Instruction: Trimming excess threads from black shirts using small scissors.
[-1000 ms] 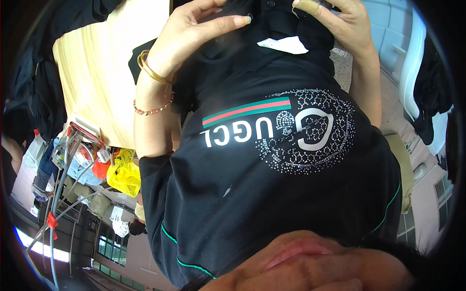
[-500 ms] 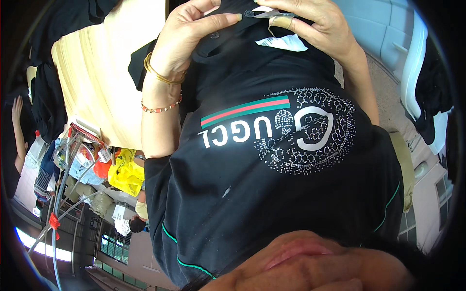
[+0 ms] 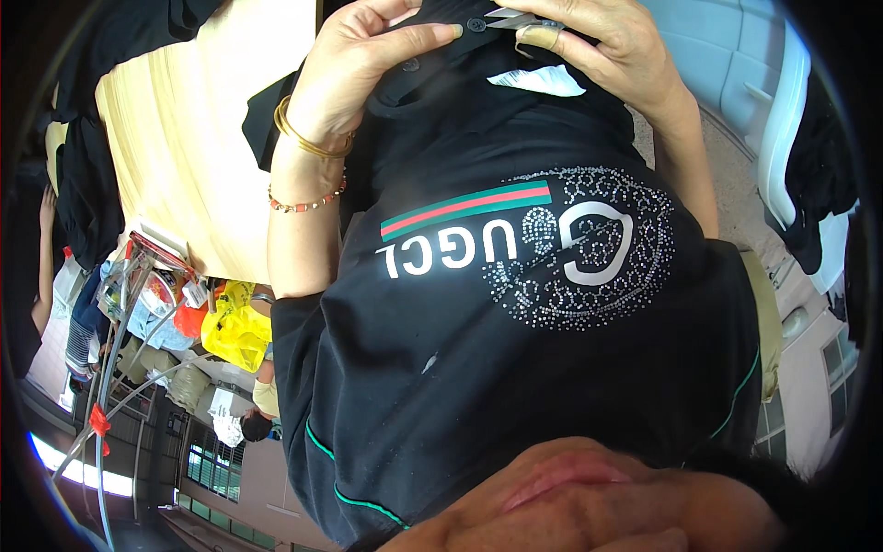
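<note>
A dark button (image 3: pixel 475 25) sits on black cloth (image 3: pixel 441 55) before the person; the left hand (image 3: pixel 354 69) pinches cloth beside it. The right hand's (image 3: pixel 616 51) fingers clamp scissors (image 3: pixel 515 22), blades near the button. Leftward stands a pale wooden table (image 3: pixel 184 138), a yellow bag (image 3: pixel 235 331) near its end.

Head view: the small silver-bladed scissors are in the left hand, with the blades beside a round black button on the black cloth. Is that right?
Not quite: the head view shows the small silver-bladed scissors in the right hand, not the left hand. The blades are beside the round black button on the black cloth, as stated.
</note>
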`<action>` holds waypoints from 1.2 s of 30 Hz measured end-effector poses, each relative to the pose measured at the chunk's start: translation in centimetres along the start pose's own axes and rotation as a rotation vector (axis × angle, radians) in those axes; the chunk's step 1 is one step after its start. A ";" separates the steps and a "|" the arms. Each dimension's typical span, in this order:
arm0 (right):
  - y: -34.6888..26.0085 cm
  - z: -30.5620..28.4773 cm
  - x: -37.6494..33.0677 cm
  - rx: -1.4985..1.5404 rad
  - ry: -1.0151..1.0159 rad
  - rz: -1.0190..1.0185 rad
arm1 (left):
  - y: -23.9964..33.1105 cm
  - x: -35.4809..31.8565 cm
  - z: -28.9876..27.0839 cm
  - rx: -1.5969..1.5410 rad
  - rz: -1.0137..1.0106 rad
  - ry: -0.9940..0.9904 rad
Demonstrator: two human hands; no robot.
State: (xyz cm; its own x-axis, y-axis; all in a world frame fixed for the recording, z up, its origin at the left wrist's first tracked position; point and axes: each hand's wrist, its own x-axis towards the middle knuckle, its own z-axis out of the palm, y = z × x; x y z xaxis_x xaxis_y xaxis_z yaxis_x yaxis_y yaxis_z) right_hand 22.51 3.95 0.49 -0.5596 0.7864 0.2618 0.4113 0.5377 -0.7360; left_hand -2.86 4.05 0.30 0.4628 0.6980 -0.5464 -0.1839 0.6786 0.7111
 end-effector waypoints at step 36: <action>0.6 -2.5 -0.3 0.099 0.257 0.003 | -0.7 0.6 -4.3 0.968 0.355 0.192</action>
State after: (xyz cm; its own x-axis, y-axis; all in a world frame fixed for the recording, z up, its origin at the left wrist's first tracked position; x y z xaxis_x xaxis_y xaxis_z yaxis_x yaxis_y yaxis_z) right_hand 24.74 4.75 1.57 -0.3524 0.8460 0.4002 0.3329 0.5130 -0.7912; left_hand -6.20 4.95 -2.45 0.3568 0.9034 -0.2380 0.5295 0.0143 0.8482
